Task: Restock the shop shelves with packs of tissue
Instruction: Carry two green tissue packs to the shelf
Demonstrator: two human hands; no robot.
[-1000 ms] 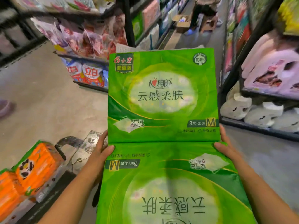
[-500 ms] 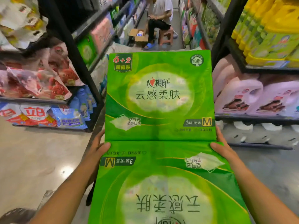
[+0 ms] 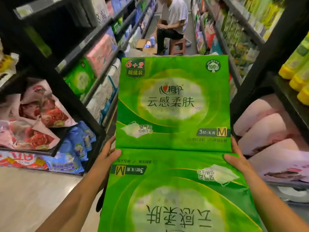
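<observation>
Two large green tissue packs fill the middle of the head view, carried side by side. The far tissue pack (image 3: pixel 173 104) shows its print upright; the near tissue pack (image 3: pixel 177 198) shows it upside down. My left hand (image 3: pixel 107 154) grips the left edge where the two packs meet, thumb on top. My right hand (image 3: pixel 237 158) holds the right edge at the same seam, thumb on top and fingers hidden behind the packs. More green tissue packs (image 3: pixel 80 79) sit on the left shelf.
Black shelving lines both sides of a narrow aisle. A person (image 3: pixel 172 22) sits on a brown stool (image 3: pixel 177 46) ahead, beside an open cardboard box (image 3: pixel 147 46). Pink refill pouches (image 3: pixel 267 128) and yellow bottles (image 3: pixel 299 72) are on the right, flowered bags (image 3: pixel 38 118) on the left.
My view has turned from the open floor and trolley into the aisle. The shelves and seated person have come closer. Both hands keep the same hold on the packs.
</observation>
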